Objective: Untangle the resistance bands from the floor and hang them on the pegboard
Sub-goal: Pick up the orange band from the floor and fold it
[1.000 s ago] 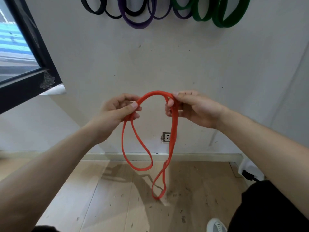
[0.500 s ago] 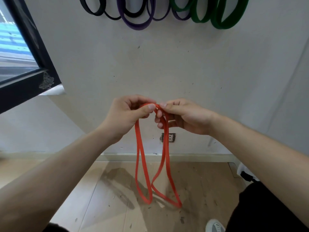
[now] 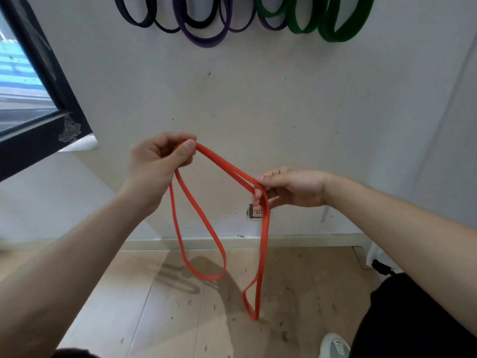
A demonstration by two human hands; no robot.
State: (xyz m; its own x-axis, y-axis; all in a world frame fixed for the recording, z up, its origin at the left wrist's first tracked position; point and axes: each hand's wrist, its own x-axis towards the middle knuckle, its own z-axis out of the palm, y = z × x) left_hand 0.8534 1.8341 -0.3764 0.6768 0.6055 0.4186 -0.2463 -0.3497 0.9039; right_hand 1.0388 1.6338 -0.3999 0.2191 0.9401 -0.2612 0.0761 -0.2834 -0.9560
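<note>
I hold an orange resistance band [image 3: 224, 165] in front of the wall, above the floor. My left hand [image 3: 157, 161] pinches its upper end between thumb and fingers. From there a doubled strand runs down and right to my right hand [image 3: 291, 187], whose fingers are hooked around it. One loop hangs below my left hand, a longer narrow loop below my right. On the wall at the top edge hang black bands [image 3: 139, 20], purple bands [image 3: 206, 38] and green bands [image 3: 335, 34]; their hooks are out of frame.
A dark-framed window [image 3: 38, 104] juts out at the left. A wall socket [image 3: 254, 211] sits behind the band, above the skirting. The wooden floor [image 3: 154, 306] is speckled with debris. My shoe [image 3: 334, 344] and dark trouser leg are at lower right.
My hands, together half a second ago, have moved apart: the left rose to the left, the right went right and lower. The band now stretches between them and hangs in two separate loops.
</note>
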